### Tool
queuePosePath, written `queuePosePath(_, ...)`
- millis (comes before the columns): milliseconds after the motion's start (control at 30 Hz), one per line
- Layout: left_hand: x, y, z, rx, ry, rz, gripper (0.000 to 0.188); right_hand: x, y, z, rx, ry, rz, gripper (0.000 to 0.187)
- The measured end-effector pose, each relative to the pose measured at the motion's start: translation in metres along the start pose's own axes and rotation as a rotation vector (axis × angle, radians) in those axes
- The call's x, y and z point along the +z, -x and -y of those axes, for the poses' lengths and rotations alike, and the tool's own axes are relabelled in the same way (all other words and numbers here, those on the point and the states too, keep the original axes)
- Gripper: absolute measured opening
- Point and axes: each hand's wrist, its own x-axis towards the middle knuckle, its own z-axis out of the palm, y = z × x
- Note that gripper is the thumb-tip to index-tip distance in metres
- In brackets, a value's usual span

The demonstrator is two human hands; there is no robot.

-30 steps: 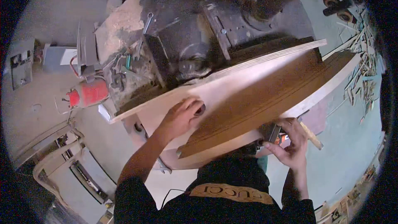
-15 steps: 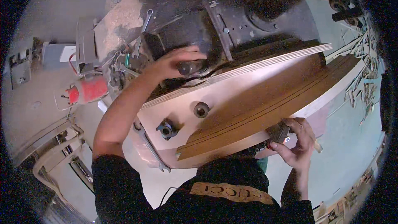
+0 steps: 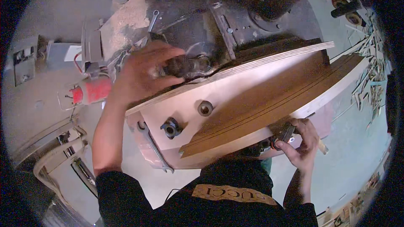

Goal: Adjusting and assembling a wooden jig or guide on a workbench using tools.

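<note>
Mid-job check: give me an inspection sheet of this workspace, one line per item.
Surface: dark metal machine table, with a pale sawdust heap at its left.
Job's things: dark blurred cylindrical part at the left hand; dark rectangular block at the right.
Clutter: blue-grey toothed metal cutter and grey metal ring, apart on a pale plywood board; long silver wrench nearby.
Hands: left around the part, firmness unclear; right hand grips the block.
Cables: thin dark cord-like loop by the shirt, identity unclear.
Surroundings: red bottle-like container left; pale wood offcuts right.
</note>
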Motion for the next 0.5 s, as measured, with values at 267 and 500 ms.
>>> queuePosePath(267,0.097,0.094,0.014,-0.364,0.128,0.138,0.056,-0.006,0.000,0.008,-0.028,-0.028,0.023,0.059)
queuePosePath(500,0.181,0.104,0.045,-0.165,-0.069,-0.047,0.057,-0.003,0.000,0.018,-0.092,0.034,0.099,0.056)
